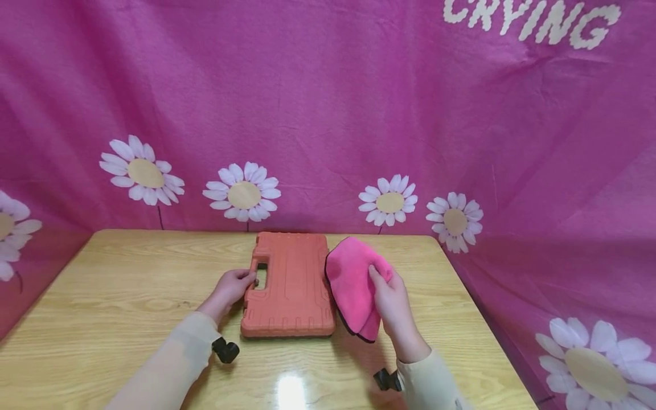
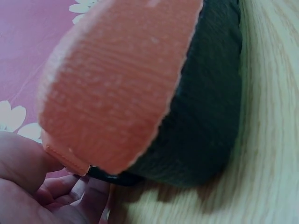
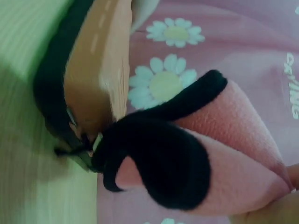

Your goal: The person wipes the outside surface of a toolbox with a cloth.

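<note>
An orange-red plastic tool case with a dark lower half lies flat on the table, handle side to the left. My left hand grips the case's handle; in the left wrist view, the thumb and curled fingers are at the handle side below the orange shell. To the right of the case, my right hand pinches a bright pink cloth with black edging. The cloth hangs folded beside the case's right edge. Its black trim fills much of the right wrist view, where the right hand is mostly out of frame.
The wooden table ends at a pink-purple curtain printed with white daisies, which also runs down the right side. Small black wrist cameras sit at both cuffs. Light glares on the table near its front.
</note>
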Tool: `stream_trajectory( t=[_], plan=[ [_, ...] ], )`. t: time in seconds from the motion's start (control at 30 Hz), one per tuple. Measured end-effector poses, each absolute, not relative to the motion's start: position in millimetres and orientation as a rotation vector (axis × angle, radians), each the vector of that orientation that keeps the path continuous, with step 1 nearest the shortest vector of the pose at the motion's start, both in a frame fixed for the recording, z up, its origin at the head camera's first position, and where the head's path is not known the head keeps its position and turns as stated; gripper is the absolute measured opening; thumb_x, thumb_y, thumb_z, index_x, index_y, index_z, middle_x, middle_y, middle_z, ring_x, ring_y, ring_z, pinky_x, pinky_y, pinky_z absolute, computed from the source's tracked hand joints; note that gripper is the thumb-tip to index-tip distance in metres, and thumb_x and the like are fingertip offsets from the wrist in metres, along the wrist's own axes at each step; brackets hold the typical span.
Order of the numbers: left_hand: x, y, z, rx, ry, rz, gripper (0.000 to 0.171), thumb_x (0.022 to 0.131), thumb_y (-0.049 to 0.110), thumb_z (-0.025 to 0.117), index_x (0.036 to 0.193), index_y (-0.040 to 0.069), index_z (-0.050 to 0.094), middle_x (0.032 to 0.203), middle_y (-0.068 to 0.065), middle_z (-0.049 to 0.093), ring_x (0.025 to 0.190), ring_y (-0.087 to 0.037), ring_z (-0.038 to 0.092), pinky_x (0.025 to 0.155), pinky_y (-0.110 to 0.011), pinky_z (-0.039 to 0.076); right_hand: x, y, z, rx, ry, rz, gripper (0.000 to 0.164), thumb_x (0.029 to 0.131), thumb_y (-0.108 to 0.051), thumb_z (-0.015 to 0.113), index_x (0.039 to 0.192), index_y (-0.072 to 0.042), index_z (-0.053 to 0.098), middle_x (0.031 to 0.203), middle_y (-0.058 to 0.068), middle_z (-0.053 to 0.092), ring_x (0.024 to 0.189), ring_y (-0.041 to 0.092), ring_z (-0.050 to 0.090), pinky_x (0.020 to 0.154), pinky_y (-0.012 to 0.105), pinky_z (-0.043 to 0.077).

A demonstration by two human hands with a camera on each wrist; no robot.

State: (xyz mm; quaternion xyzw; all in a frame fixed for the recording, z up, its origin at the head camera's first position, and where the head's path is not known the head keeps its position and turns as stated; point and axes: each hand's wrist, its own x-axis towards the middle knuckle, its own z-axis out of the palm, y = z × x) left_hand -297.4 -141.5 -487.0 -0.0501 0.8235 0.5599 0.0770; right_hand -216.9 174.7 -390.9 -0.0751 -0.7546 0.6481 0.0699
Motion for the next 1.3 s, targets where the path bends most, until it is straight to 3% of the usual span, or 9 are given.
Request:
stream_trajectory(
  t=[0.13, 0.33, 0.53, 0.67, 0.8, 1.03, 1.17, 1.3],
  plan=[
    [-296.9, -139.9, -486.5, -0.157, 2.469, 1.661, 0.041, 0.109, 0.016, 0.048, 0.133, -0.015, 0.059, 0.124, -0.029, 0.068, 0.118, -0.034, 0.062, 0.103, -0.044, 0.052, -204.2, 169.2, -392.9, -0.163, -2.321, 1.871, 0.035, 0.107, -0.017, 0.052, 0.136, 0.002, 0.061, 0.119, 0.013, 0.066, 0.098, 0.007, 0.057, 0.084, 0.016, 0.048],
    [-295.2, -139.3, -485.4, -0.152, 2.474, 1.659, 0.041, 0.109, 0.016, 0.048, 0.134, -0.016, 0.058, 0.125, -0.03, 0.068, 0.12, -0.036, 0.061, 0.106, -0.046, 0.051, -181.1, 151.4, -410.7, 0.184, -2.455, 1.428, 0.015, 0.101, -0.002, 0.058, 0.109, 0.0, 0.07, 0.096, 0.009, 0.067, 0.089, 0.015, 0.06, 0.079, 0.027, 0.053],
    [-293.9, -139.2, -483.3, -0.166, 2.454, 1.659, 0.042, 0.11, 0.017, 0.047, 0.136, -0.015, 0.057, 0.128, -0.03, 0.066, 0.123, -0.037, 0.059, 0.108, -0.048, 0.049, -162.4, 123.1, -436.6, 0.586, -2.534, 1.117, 0.032, 0.093, 0.007, 0.059, 0.121, -0.005, 0.069, 0.116, 0.005, 0.072, 0.113, 0.02, 0.067, 0.099, 0.039, 0.057],
    [-294.0, -138.7, -483.8, -0.179, 2.441, 1.668, 0.043, 0.11, 0.017, 0.047, 0.137, -0.015, 0.056, 0.128, -0.03, 0.066, 0.122, -0.037, 0.059, 0.108, -0.048, 0.049, -158.1, 107.7, -448.8, 0.823, -2.59, 0.879, 0.023, 0.097, -0.003, 0.064, 0.118, -0.009, 0.068, 0.115, 0.002, 0.069, 0.112, 0.017, 0.066, 0.101, 0.035, 0.056],
    [-293.4, -138.4, -483.7, -0.18, 2.447, 1.681, 0.042, 0.11, 0.017, 0.047, 0.135, -0.015, 0.057, 0.125, -0.03, 0.066, 0.119, -0.035, 0.061, 0.106, -0.045, 0.05, -157.6, 92.5, -456.5, 1.049, -2.594, 0.583, 0.028, 0.097, -0.01, 0.065, 0.125, -0.009, 0.068, 0.119, 0.001, 0.065, 0.113, 0.014, 0.063, 0.104, 0.03, 0.052],
    [-292.2, -139.1, -486.2, -0.158, 2.452, 1.715, 0.039, 0.109, 0.014, 0.049, 0.13, -0.017, 0.059, 0.115, -0.03, 0.068, 0.104, -0.028, 0.064, 0.091, -0.034, 0.055, -158.4, 69.2, -462.9, 1.365, -2.494, 0.26, 0.034, 0.095, -0.006, 0.067, 0.128, -0.007, 0.067, 0.122, 0.001, 0.06, 0.111, 0.012, 0.059, 0.102, 0.019, 0.049],
    [-290.6, -138.8, -486.2, -0.152, 2.464, 1.701, 0.039, 0.109, 0.014, 0.048, 0.129, -0.016, 0.06, 0.116, -0.03, 0.068, 0.108, -0.031, 0.063, 0.093, -0.037, 0.055, -159.5, 59.5, -463.6, 1.444, -2.542, 0.135, 0.034, 0.097, -0.007, 0.067, 0.131, -0.01, 0.068, 0.116, -0.002, 0.058, 0.105, 0.008, 0.057, 0.097, 0.012, 0.047],
    [-291.2, -138.6, -484.9, -0.153, 2.454, 1.718, 0.038, 0.109, 0.014, 0.048, 0.129, -0.016, 0.06, 0.116, -0.03, 0.067, 0.103, -0.029, 0.064, 0.086, -0.033, 0.056, -162.8, 50.1, -462.5, 1.461, -2.615, 0.082, 0.03, 0.099, -0.01, 0.065, 0.129, -0.013, 0.069, 0.107, -0.005, 0.056, 0.096, 0.004, 0.052, 0.087, 0.007, 0.044]
  ],
)
